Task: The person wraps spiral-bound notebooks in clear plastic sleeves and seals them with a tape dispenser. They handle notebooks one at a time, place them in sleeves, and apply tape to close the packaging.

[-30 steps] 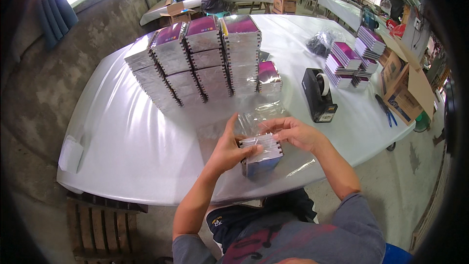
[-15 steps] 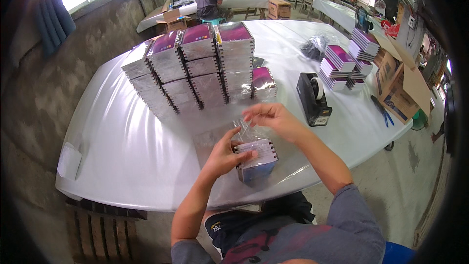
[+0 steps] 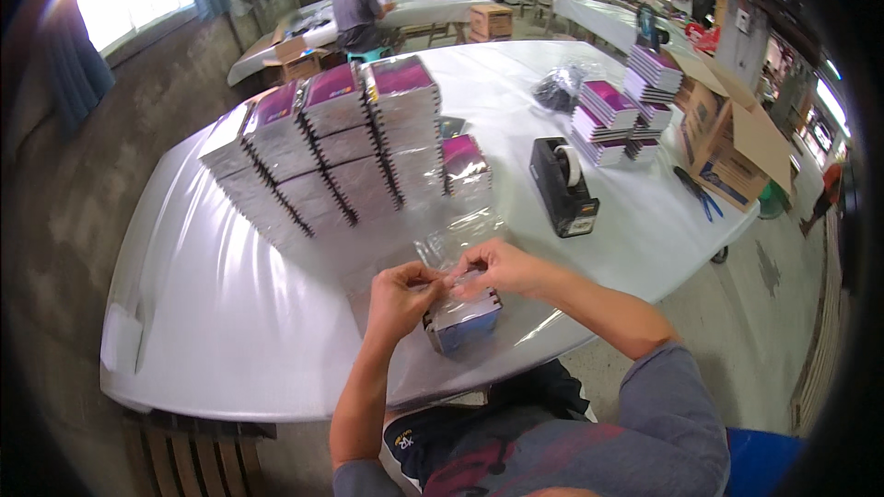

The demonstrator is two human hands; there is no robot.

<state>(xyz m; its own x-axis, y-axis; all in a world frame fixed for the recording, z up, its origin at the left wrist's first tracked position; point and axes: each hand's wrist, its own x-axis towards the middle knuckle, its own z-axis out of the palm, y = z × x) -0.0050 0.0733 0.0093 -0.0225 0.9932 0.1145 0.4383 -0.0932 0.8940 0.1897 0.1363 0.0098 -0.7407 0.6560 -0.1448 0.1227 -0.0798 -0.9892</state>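
A small stack of spiral-bound notebooks [image 3: 466, 329] stands near the table's front edge, with clear plastic film [image 3: 468, 228] over its top and spreading out behind it. My left hand [image 3: 398, 300] is closed in a pinch at the stack's upper left, fingertips on the film. From the right, my right hand [image 3: 505, 272] pinches the film too, its fingertips meeting the left ones above the stack. Exactly which fold of film each hand holds is hard to make out. Beyond my hands rise tall piles of plastic-wrapped notebooks [image 3: 345, 143] with purple covers.
Right of my hands sits a black tape dispenser [image 3: 564, 191]. Farther right are purple notebook stacks [image 3: 608, 120], blue-handled pliers [image 3: 700, 191] and an open cardboard box [image 3: 732, 147]. Crumpled plastic [image 3: 560, 90] lies behind. A person [image 3: 359, 14] sits at another table.
My right hand has come down and left from above, meeting my left hand over the stack. The left thumb and fingers, spread on the stack before, are now pinched together. The view has shifted.
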